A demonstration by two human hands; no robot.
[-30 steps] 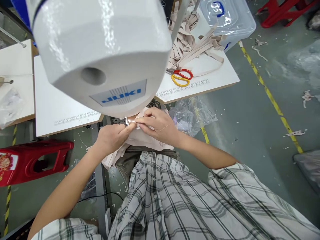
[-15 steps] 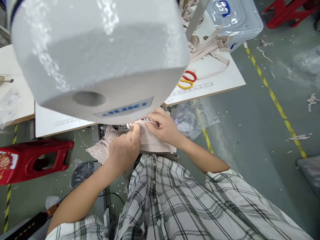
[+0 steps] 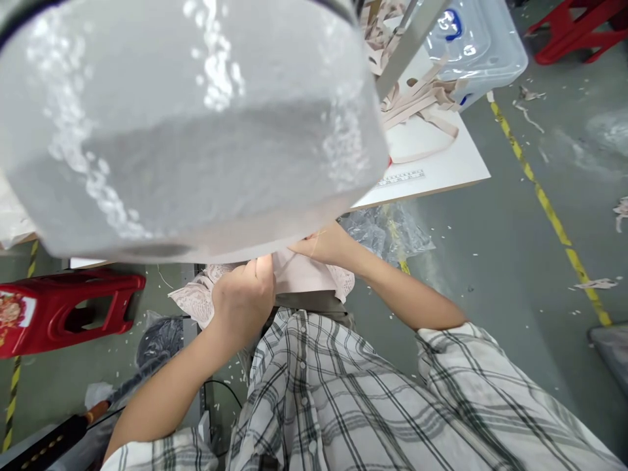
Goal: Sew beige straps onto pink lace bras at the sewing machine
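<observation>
A pale pink piece of fabric [image 3: 305, 275] with lace parts lies across my lap and runs up under the grey sewing machine head [image 3: 206, 157]. My left hand [image 3: 246, 288] is closed on the fabric's left side, next to a bunched lace section [image 3: 193, 297]. On the right, my right hand [image 3: 326, 247] reaches beneath the machine head and pinches the fabric's upper edge; its fingertips are partly hidden. More lace [image 3: 343, 281] shows below my right wrist. The needle area is out of sight behind the machine head.
A white table [image 3: 436, 170] at right carries beige fabric strips [image 3: 417, 98] and a printed ruler. Beyond it stands a clear plastic box [image 3: 483, 55]. Red stools [image 3: 73, 307] stand at left and far right. A plastic bag [image 3: 392, 232] hangs below the table edge.
The view has moved closer to the machine head, which now covers its label and most of the scissors. My right hand has shifted slightly right, baring more fabric and lace below it.
</observation>
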